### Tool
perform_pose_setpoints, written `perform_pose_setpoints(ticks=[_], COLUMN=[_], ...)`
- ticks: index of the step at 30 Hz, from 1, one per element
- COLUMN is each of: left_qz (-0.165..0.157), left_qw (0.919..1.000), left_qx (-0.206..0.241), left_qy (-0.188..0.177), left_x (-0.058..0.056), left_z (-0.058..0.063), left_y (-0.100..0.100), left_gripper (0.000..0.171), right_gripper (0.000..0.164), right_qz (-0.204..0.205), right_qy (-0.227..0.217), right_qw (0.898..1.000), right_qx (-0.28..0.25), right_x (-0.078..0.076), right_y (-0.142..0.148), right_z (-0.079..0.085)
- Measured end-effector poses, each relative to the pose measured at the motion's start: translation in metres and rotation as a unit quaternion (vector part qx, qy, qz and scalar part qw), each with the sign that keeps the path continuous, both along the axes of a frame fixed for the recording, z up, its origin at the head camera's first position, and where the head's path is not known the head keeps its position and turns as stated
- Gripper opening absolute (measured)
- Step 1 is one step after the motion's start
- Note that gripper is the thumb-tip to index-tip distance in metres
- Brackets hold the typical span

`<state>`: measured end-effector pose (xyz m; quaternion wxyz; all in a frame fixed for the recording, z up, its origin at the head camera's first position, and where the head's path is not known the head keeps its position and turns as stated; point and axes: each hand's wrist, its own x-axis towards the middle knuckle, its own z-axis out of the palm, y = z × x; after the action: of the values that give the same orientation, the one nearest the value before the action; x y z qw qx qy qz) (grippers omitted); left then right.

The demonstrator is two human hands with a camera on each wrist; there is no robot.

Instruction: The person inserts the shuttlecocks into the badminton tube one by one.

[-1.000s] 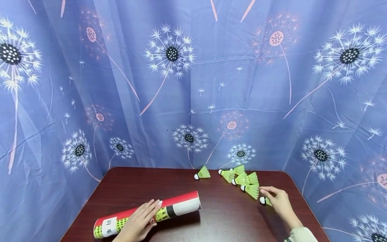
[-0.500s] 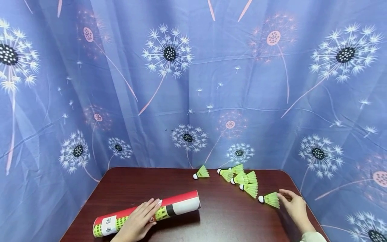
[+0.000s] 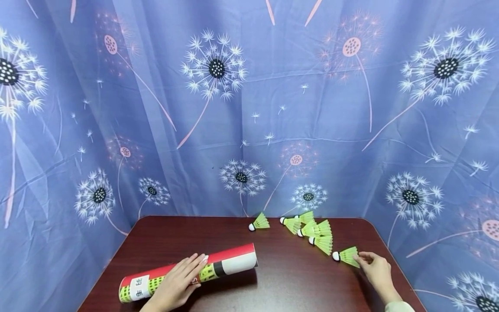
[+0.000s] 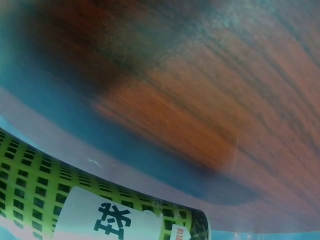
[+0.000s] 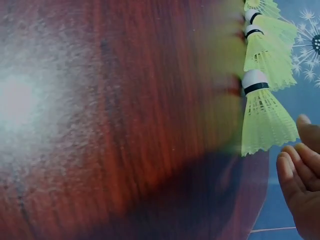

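Shuttlecock (image 3: 346, 256) lies on its side on the tabletop (image 3: 300, 286), just left of the right hand (image 3: 376, 271), whose thumb and fingertips meet the skirt's rim; whether they pinch it cannot be told. Ahead and left of that hand, an overlapping cluster of five shuttlecocks (image 3: 321, 243) spreads toward the far edge, the nearest one lying just beyond the shuttlecock at the fingertips. A lone shuttlecock (image 3: 260, 222) lies farther left, beyond and between the hands. The left hand (image 3: 177, 281) rests with extended fingers across a cardboard shuttlecock tube (image 3: 235, 262), covering its middle and some of the print; the tube lies slanted, its white end pointing toward the right hand's side. It is red along the top, with a yellow-green mesh pattern, a black band and a white label with dark Chinese characters. Past both hands hangs a blue curtain (image 3: 273, 108) printed with dandelions. The shuttlecock at the right hand has a rounded white head, a black band and a flared yellow-green skirt, its head facing away from the fingers.
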<state>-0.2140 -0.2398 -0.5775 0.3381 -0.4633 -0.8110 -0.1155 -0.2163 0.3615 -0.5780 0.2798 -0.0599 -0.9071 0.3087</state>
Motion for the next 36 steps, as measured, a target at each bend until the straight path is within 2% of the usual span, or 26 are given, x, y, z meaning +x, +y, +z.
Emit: perform_pose_setpoints(ticks=[7, 19, 28, 36], left_qz=[-0.001, 0.001, 0.001, -0.001], left_qw=[1.0, 0.9999, 1.0, 1.0], left_qx=[0.002, 0.002, 0.004, 0.006], left_qy=[0.001, -0.011, -0.006, -0.004], left_x=[-0.001, 0.001, 0.002, 0.003], left_z=[0.001, 0.004, 0.003, 0.004], left_y=[0.0, -0.001, -0.002, -0.002], left_gripper=[0.055, 0.06, 0.058, 0.056], right_gripper=[0.01, 0.008, 0.005, 0.008], right_qz=[0.0, 0.011, 0.006, -0.007], right_qy=[-0.01, -0.001, 0.038, 0.062], right_qw=[1.0, 1.0, 0.999, 0.998], right_qx=[0.012, 0.029, 0.03, 0.013], right_x=[0.001, 0.001, 0.002, 0.002], right_y=[0.003, 0.001, 0.0, 0.0], right_z=[-0.005, -0.008, -0.006, 0.003])
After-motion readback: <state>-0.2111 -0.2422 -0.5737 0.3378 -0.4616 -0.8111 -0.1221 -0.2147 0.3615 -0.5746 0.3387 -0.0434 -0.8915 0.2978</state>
